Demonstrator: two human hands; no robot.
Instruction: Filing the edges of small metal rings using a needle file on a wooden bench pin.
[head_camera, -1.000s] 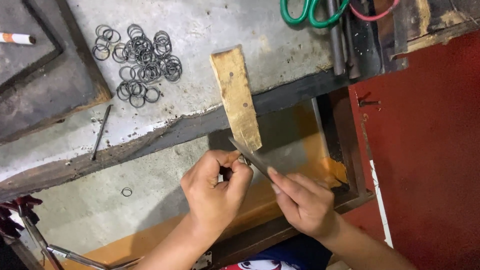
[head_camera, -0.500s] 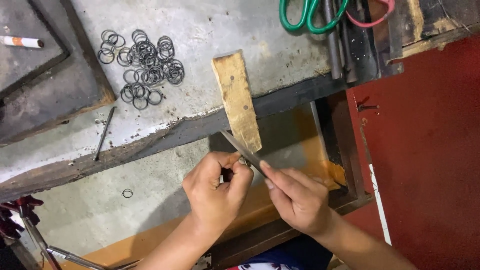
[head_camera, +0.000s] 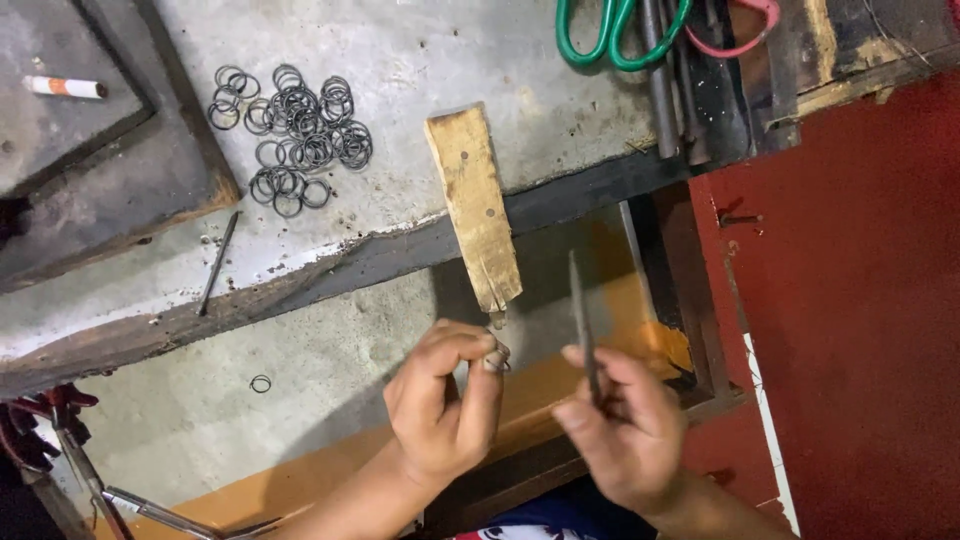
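Left hand: the left hand (head_camera: 445, 405) is curled, thumb and forefinger pinched on a small metal ring (head_camera: 497, 360), held just below the near tip of the wooden peg.
Right hand: the right hand (head_camera: 625, 425) is closed around the lower end of a thin metal file (head_camera: 583, 320), fingers pinching it so the blade stands nearly upright, a little right of the ring and not touching it.
Wooden peg: a worn wooden bench peg (head_camera: 475, 205) juts out from the near edge of the workbench toward the person, its notched tip right above the left fingers.
Workbench: a scuffed grey bench top (head_camera: 520, 90) fills the far part of the view.
Ring pile: a loose heap of dark wire rings (head_camera: 290, 135) lies far left on the bench, well apart from the hands.
Stray ring: a single ring (head_camera: 260, 384) lies on the lower surface, left of the left hand.
Nail: a thin dark rod (head_camera: 217, 262) rests near the bench edge, left.
Scissors: green-handled scissors (head_camera: 615, 35) lie at the far edge, right of centre.
Cigarette: a cigarette (head_camera: 65, 88) sits far left.
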